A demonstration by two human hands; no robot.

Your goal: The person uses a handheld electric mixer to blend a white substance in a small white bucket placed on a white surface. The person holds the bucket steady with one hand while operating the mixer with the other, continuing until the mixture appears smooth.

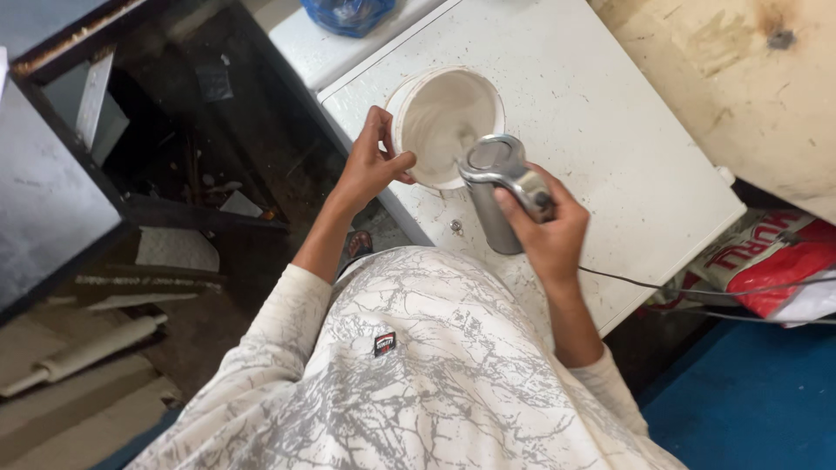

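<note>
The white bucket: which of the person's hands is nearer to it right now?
Left. The left hand grips the rim of the white bucket on its near-left side. The right hand holds the hand mixer by its handle, apart from the bucket.

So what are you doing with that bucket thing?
A person stands at a speckled white table. The left hand grips the rim of a white tub with pale cream inside. The right hand holds a silver electric hand mixer dipped into the tub, its cord trailing off right.
</note>
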